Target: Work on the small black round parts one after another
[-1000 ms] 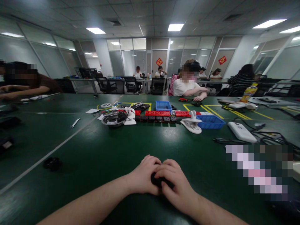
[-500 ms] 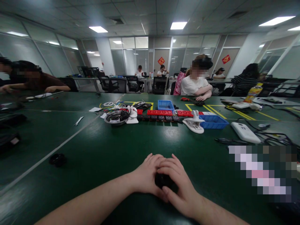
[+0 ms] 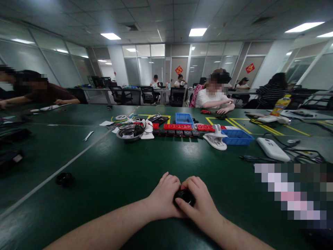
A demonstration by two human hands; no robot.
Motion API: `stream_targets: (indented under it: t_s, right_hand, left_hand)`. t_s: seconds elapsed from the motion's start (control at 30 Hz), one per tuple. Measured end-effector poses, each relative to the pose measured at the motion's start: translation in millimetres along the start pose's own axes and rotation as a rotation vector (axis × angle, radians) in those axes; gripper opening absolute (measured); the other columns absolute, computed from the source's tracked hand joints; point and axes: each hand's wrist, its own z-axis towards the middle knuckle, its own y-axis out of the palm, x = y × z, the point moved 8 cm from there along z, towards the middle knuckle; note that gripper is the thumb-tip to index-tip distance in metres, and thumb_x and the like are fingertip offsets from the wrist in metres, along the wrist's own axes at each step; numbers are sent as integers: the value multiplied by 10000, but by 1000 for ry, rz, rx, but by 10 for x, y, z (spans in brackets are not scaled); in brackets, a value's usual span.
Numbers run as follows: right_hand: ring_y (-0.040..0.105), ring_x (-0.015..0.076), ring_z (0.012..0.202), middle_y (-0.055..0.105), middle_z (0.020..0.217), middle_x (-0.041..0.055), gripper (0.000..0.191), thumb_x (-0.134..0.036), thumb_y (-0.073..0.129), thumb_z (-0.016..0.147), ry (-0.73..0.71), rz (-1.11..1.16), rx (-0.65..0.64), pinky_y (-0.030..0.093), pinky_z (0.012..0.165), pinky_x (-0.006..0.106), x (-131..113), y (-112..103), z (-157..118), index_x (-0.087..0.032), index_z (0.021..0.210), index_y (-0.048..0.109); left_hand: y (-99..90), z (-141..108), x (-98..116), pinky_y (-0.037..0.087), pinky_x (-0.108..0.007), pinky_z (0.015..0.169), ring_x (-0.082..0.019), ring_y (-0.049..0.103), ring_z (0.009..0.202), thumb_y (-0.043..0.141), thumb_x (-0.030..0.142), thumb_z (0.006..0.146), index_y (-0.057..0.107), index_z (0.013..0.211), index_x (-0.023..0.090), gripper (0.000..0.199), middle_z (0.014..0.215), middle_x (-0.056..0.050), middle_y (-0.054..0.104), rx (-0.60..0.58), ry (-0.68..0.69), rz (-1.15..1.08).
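Head view, left hand: the left hand (image 3: 163,199) rests on the green table (image 3: 109,173), fingers curled against the small black round part (image 3: 184,196), gripping its left side.
Head view, right hand: the right hand (image 3: 201,206) grasps the same part from the right, thumb under it, fingers over its top.
Part location: near table edge, centre, between both hands, mostly covered.
Left of hands: a black ring-shaped piece (image 3: 64,178) lies well apart on the table.
Far side: metal bowl (image 3: 129,132), red blocks (image 3: 177,126), two blue bins (image 3: 236,136), white clip (image 3: 215,140), white device (image 3: 272,149).
Others: a seated person in a white shirt (image 3: 212,99) across the table.
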Motion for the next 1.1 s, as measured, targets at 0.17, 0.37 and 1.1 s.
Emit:
stream_targets:
  t_s: [0.17,0.37,1.1]
  right_hand:
    - [481,202,812,527,862,54,146,-173,511,733,-67,30,8,408,721,373,-94,-47,-17,-196,861,577]
    - [502,203,881,600,920,43,275,-114,422,730,-205,167,-67,405,783,389,-218,-52,-22,-218,903,609]
    - [467,241,953,495,1011,94,283,-359,514,784,-115,136,29,416,802,389,-70,-54,-73,-185,1007,508]
  left_hand:
    - [-4,20,-10,355,-363,886,-192,455,851,692,393,544,511,802,195,372,873,-4,488,-46,56,-18]
    - [-11,20,-5,313,-377,945,-189,457,875,725,354,509,541,869,213,427,905,8,486,-85,104,-48]
    - [26,-6,21,236,-495,1000,-261,456,999,694,580,498,427,1128,202,781,1066,-60,488,-70,140,-19]
